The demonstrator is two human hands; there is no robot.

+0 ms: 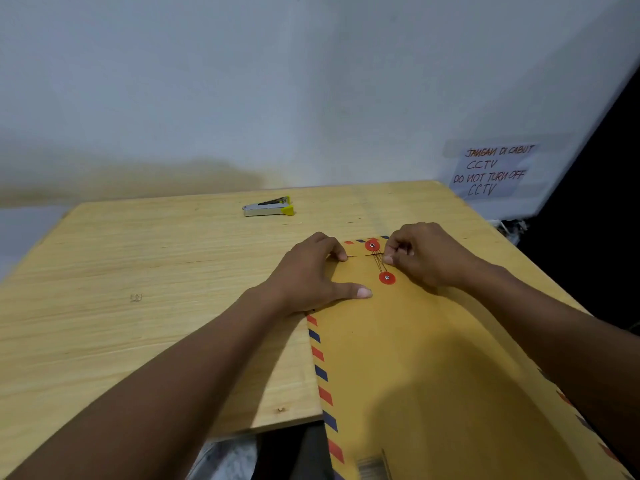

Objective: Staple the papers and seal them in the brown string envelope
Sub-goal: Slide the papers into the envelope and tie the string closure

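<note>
A brown string envelope (415, 358) with red and blue striped edges lies on the right side of the wooden table (138, 271), its near end hanging over the front edge. Its flap is folded down, and a thin string (378, 261) runs between two red discs (372, 245) (387, 278). My left hand (311, 275) presses flat on the envelope beside the flap, thumb stretched toward the lower disc. My right hand (422, 254) pinches the string next to the upper disc. No papers show; whether they are inside I cannot tell.
A silver stapler (268, 206) with a yellow end lies at the back of the table, apart from the envelope. A handwritten CCTV notice (491, 171) hangs on the white wall at the right. Dark space lies beyond the table's right edge.
</note>
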